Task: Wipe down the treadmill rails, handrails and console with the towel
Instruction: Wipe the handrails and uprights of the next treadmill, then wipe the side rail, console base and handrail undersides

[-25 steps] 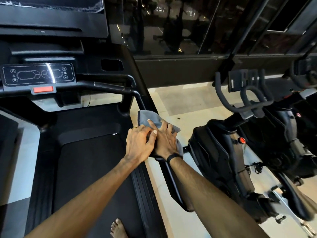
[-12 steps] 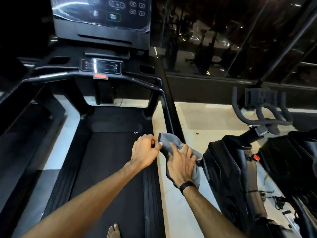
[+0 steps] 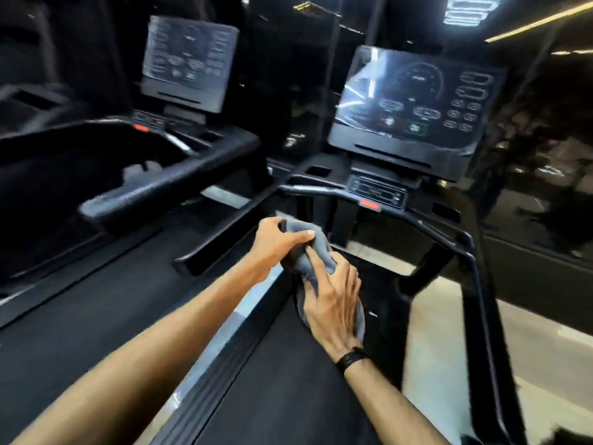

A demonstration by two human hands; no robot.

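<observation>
I hold a grey towel (image 3: 316,252) bunched between both hands, in mid-air over the left side of the treadmill belt (image 3: 288,380). My left hand (image 3: 279,240) grips its upper end. My right hand (image 3: 333,303), with a black band on the wrist, wraps around the lower part. The treadmill console (image 3: 414,107) with its lit screen stands ahead, and a small control panel (image 3: 378,194) with a red tab sits below it. The front handrail (image 3: 321,189) runs across under the console, and the right handrail (image 3: 465,248) slopes down at the right.
A second treadmill (image 3: 134,194) stands to the left, with its own console (image 3: 189,62) and a thick side handrail. A pale floor strip (image 3: 231,319) separates the two machines. Dark glass panels (image 3: 545,155) close off the right side.
My view swung left, from the right rail and exercise bike to the console and the neighbouring treadmill. Both hands lifted the towel off the right rail and carried it left, bunched together.
</observation>
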